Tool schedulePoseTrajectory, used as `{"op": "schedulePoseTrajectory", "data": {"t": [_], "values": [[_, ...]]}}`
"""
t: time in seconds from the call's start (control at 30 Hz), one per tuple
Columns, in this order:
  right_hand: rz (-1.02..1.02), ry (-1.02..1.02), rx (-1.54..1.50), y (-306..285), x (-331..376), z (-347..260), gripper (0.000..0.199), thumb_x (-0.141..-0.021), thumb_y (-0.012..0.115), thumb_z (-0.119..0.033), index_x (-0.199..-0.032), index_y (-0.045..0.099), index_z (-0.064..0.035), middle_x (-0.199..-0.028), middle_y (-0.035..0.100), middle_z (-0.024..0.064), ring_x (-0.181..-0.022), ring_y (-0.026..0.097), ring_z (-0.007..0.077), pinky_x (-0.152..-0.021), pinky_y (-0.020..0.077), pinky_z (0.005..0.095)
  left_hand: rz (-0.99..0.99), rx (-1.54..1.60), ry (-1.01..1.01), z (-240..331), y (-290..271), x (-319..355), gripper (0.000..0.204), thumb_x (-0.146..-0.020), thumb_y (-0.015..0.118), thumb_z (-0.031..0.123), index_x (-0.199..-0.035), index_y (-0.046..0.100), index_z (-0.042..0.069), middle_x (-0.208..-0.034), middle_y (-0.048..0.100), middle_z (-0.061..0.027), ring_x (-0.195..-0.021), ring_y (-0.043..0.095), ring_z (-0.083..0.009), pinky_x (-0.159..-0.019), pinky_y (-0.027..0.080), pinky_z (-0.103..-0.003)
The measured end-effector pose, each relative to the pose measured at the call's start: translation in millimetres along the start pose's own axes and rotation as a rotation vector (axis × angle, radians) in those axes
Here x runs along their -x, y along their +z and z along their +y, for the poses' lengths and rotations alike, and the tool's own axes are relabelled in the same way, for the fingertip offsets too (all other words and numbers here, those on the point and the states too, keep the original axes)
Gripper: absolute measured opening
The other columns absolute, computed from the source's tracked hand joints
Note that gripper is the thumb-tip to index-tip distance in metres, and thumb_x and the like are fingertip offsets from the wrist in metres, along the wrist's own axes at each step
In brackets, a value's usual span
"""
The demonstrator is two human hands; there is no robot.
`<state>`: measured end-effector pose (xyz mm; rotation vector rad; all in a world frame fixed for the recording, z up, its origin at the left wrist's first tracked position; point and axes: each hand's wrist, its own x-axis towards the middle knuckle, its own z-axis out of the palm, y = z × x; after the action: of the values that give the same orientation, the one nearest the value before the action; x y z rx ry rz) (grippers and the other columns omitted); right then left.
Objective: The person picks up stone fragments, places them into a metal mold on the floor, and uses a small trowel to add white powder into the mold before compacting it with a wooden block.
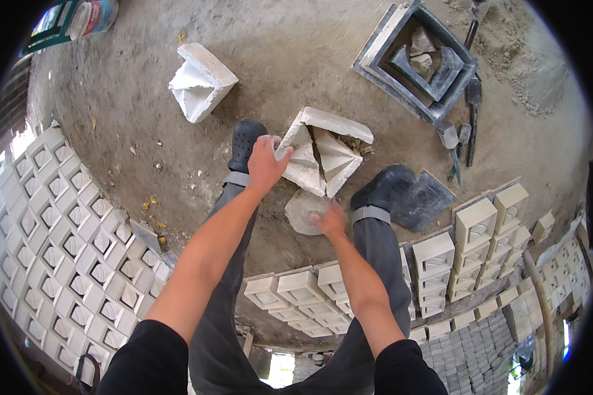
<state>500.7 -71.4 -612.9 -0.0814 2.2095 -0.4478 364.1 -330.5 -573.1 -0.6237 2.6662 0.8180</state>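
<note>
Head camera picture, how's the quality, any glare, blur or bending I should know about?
In the head view, the rim is black and the stacked blocks at left follow a fisheye curve; in the head view, white glare burns out patches at the left edge and bottom centre; also in the head view, the right hand looks slightly blurred, the cracked white piece clearer.
</note>
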Motion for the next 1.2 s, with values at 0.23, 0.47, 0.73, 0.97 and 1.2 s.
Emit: {"op": "schedulePoseTrajectory", "data": {"t": [0.23, 0.47, 0.73, 0.97, 1.2], "values": [[-0.026, 0.570, -0.321, -101, -47, -40, 0.068, -0.079, 0.074, -0.043, -0.132, 0.046, -0.0084, -0.121, 0.061, 0.0192, -0.114, 0.060, 0.0365, -0.095, 0.0464, 0.0457, -0.585, -0.133, -0.303, -30, 11, -20, 0.067, -0.083, 0.069, 0.042, -0.136, 0.047, 0.007, -0.116, 0.063, -0.0224, -0.108, 0.062, -0.0387, -0.093, 0.050, -0.047], [-0.047, 0.279, -0.564, -98, -119, 4, 0.083, -0.079, 0.075, -0.029, -0.144, 0.026, -0.0091, -0.120, 0.061, 0.0292, -0.114, 0.059, 0.0434, -0.094, 0.0467, 0.0463, -0.699, -0.280, -0.016, -40, 17, -42, 0.062, -0.086, 0.063, 0.032, -0.133, 0.043, -0.002, -0.096, 0.069, -0.0253, -0.094, 0.066, -0.0419, -0.084, 0.053, -0.050], [-0.095, 0.363, -0.524, -102, -119, 27, 0.083, -0.076, 0.072, -0.016, -0.143, 0.023, -0.0126, -0.114, 0.064, 0.0284, -0.104, 0.064, 0.0432, -0.086, 0.0529, 0.0454, -0.663, -0.258, 0.019, -42, -13, -41, 0.055, -0.086, 0.063, 0.029, -0.123, 0.047, -0.008, -0.090, 0.067, -0.0291, -0.087, 0.066, -0.0433, -0.079, 0.053, -0.052], [-0.164, 0.346, -0.937, -161, -58, -48, 0.076, -0.078, 0.070, 0.001, -0.140, 0.027, -0.0094, -0.122, 0.056, 0.0198, -0.092, 0.067, 0.0268, -0.064, 0.0627, 0.0379, -0.209, 0.018, -0.184, -118, -114, 18, 0.050, -0.087, 0.067, 0.029, -0.119, 0.050, -0.007, -0.090, 0.067, -0.0281, -0.084, 0.069, -0.0372, -0.069, 0.057, -0.047], [-0.095, 0.089, -0.968, -173, -59, -187, 0.076, -0.079, 0.071, -0.008, -0.141, 0.026, -0.0067, -0.117, 0.060, 0.0254, -0.086, 0.070, 0.0257, -0.062, 0.0620, 0.0314, 0.249, 0.928, -0.836, -145, -125, 93, 0.042, -0.090, 0.065, 0.021, -0.115, 0.052, -0.009, -0.097, 0.065, -0.0157, -0.080, 0.068, -0.0228, -0.060, 0.059, -0.037]]}}
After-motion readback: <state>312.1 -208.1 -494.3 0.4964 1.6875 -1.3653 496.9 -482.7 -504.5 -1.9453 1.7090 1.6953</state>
